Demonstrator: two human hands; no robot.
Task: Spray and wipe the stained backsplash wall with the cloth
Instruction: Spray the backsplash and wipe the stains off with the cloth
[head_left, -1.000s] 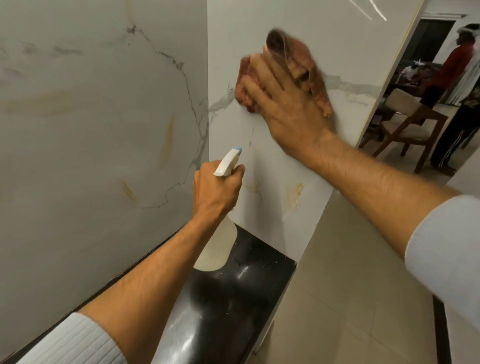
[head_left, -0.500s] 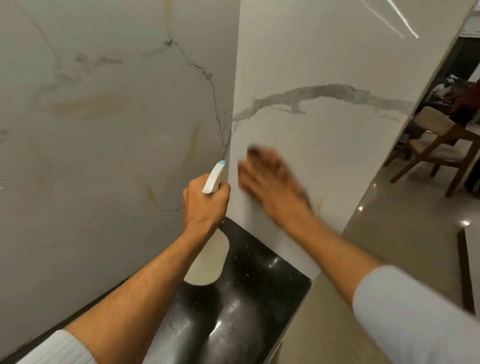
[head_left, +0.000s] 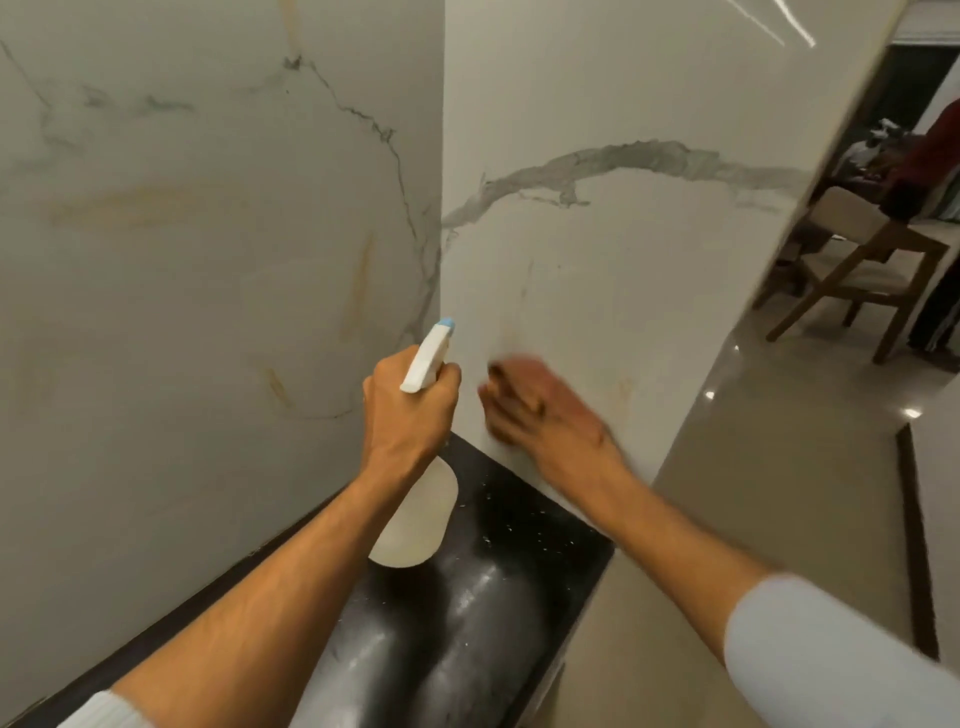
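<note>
The backsplash is white marble with grey veins, two panels meeting at a corner. The right panel (head_left: 613, 291) carries faint orange stains (head_left: 626, 387) low down. The left panel (head_left: 208, 260) shows orange streaks too. My left hand (head_left: 410, 410) grips a white spray bottle (head_left: 418, 512) with a blue-tipped nozzle, held upright near the corner. My right hand (head_left: 545, 405) is blurred and pressed flat against the lower right panel; the reddish cloth (head_left: 501, 375) is almost wholly hidden under it, only a dark edge shows at the fingertips.
A glossy black countertop (head_left: 493, 597) runs below the wall and ends at a corner on the right. Beyond lies a tiled floor (head_left: 779, 467). A wooden chair (head_left: 862, 260) and a person stand in the room at far right.
My right hand swept the cloth from high on the right panel down to its lower part beside the bottle. The left hand with the bottle stayed near the corner.
</note>
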